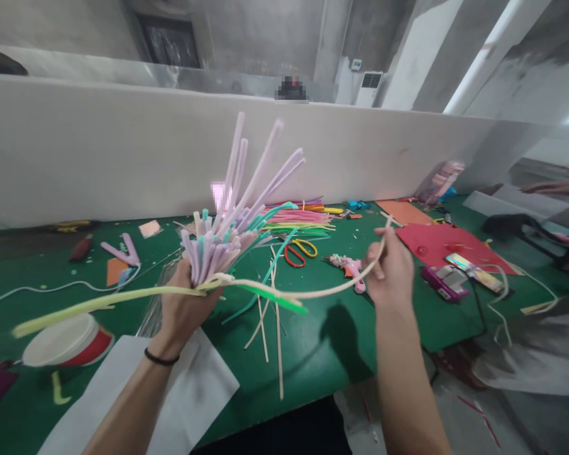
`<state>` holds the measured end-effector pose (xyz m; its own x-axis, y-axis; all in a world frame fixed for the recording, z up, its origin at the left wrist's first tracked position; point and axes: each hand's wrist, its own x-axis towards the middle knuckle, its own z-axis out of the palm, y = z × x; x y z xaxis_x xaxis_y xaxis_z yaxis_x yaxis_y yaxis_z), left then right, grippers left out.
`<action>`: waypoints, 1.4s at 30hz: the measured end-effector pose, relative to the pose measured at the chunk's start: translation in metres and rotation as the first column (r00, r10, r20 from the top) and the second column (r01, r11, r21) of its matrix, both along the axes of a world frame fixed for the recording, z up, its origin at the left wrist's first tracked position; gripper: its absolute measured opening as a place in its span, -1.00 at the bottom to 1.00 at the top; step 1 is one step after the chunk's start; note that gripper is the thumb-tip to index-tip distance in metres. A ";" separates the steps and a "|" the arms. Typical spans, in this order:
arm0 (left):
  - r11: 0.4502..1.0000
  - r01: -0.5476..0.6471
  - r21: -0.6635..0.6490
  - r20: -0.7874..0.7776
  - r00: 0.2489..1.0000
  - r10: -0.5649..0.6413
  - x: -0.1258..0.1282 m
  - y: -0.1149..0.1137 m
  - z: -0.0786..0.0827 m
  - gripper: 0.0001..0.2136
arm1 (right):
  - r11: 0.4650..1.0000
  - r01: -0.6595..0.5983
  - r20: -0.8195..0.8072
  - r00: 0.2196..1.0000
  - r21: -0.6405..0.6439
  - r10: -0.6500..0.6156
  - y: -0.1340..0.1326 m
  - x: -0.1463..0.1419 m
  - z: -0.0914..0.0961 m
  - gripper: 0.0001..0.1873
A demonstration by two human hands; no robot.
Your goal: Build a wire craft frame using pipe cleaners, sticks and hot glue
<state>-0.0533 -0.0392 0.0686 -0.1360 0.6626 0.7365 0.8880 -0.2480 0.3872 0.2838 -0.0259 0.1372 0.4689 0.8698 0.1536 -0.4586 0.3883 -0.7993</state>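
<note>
My left hand (189,303) is wrapped round the lower part of a bundle of pipe cleaners (213,253), mostly lilac with some teal and cream ones. Several long lilac stems rise from it, leaning right. A cream pipe cleaner (313,294) crosses at the base of the bundle and curves right to my right hand (391,268), which pinches its far end. To the left, a pale yellow-green pipe cleaner (109,301) sticks out from the same spot. A bright green strip (277,298) hangs just below the cream one.
Behind the bundle lie loose coloured pipe cleaners (298,218) and scissors (294,253). A pink glue gun (346,263) rests near my right hand. Farther right are red sheets (455,246), a phone (474,272) and another person's hand (559,188). A lidded tub (66,341) stands left.
</note>
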 end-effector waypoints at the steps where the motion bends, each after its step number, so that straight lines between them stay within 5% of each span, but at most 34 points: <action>1: 1.000 -0.012 -0.006 0.012 1.000 0.012 -0.001 0.000 -0.001 -0.64 | 0.997 -0.061 -0.056 0.997 -0.036 0.059 0.006 -0.004 -0.008 -0.78; 8: 0.999 -0.042 -0.013 0.022 0.999 0.043 -0.004 0.000 -0.004 -0.60 | 0.978 -0.201 -0.252 0.950 -0.051 0.182 0.023 0.009 -0.032 -0.78; 13: 1.000 -0.003 -0.005 0.021 1.000 0.004 -0.003 -0.002 -0.003 -0.64 | 0.995 -0.035 -0.358 0.931 0.090 0.066 0.021 0.020 -0.034 -0.80; 20: 1.000 -0.007 0.000 0.024 1.000 0.007 -0.002 -0.003 -0.002 -0.64 | 0.949 0.094 -0.372 0.928 0.300 0.025 0.006 0.046 -0.014 -0.75; 24: 1.000 0.012 0.002 0.012 1.000 -0.012 -0.001 -0.004 -0.001 -0.65 | 0.995 0.053 -0.136 0.990 0.088 -0.041 0.013 0.029 -0.029 -0.76; 27: 1.000 0.025 0.015 0.000 1.000 -0.025 0.000 -0.005 -0.001 -0.67 | 0.987 -0.076 0.140 0.985 -0.140 0.096 0.028 -0.002 -0.061 -0.57; 30: 0.999 0.027 0.020 0.001 1.000 -0.028 0.002 -0.006 -0.001 -0.69 | 0.871 -0.313 0.310 0.844 -0.379 0.439 0.040 -0.032 -0.090 -0.55; 32: 0.999 0.029 0.021 -0.001 1.000 -0.029 0.003 -0.006 0.000 -0.70 | 0.810 -0.386 0.359 0.751 -0.442 0.554 0.041 -0.044 -0.097 -0.53; 37: 0.998 0.046 0.041 -0.014 0.999 -0.046 0.004 -0.006 -0.001 -0.72 | 0.939 -0.329 0.565 0.758 -0.101 0.326 0.012 -0.053 -0.061 -0.59; 42: 0.999 0.036 0.039 -0.033 0.999 -0.035 0.003 -0.005 -0.004 -0.72 | 0.882 -0.453 0.720 0.654 0.125 0.233 -0.030 -0.062 -0.015 -0.62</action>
